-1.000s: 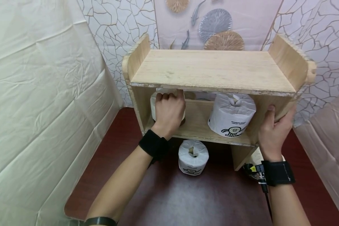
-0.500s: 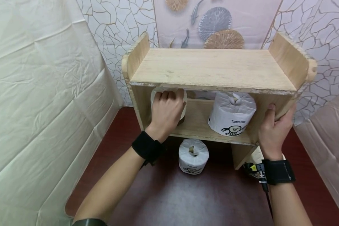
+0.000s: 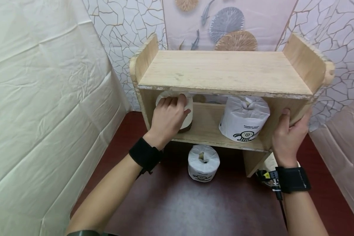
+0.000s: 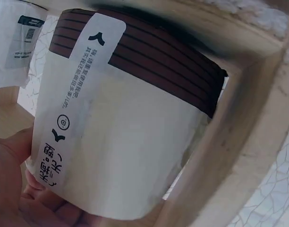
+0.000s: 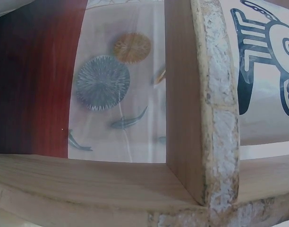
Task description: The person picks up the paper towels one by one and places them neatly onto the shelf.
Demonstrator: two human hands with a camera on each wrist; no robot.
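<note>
A wooden shelf unit [image 3: 224, 72] stands on the table. In its middle compartment, at the left, is a cream canister [image 4: 121, 132] with a dark brown ribbed base and a paper label strip. My left hand [image 3: 167, 119] reaches in and grips the canister's top, fingers curled over the rim and thumb along the side. At the compartment's right end sits a wrapped toilet roll [image 3: 244, 119]. My right hand [image 3: 289, 137] holds the shelf's right side panel, thumb on the inner face; its other fingers are mostly hidden. The right wrist view looks along the shelf's boards [image 5: 217, 113].
Below the middle board, a second wrapped toilet roll [image 3: 203, 164] stands on the dark red table [image 3: 191, 206]. A pale object [image 3: 270, 162] is partly hidden behind the shelf's right leg. Cream cloth [image 3: 47, 114] hangs at the left, and a patterned backdrop [image 3: 124, 36] rises behind.
My left hand has drawn a little left and down over the canister, which has shifted slightly left and now shows more of itself. The right hand keeps its hold on the panel.
</note>
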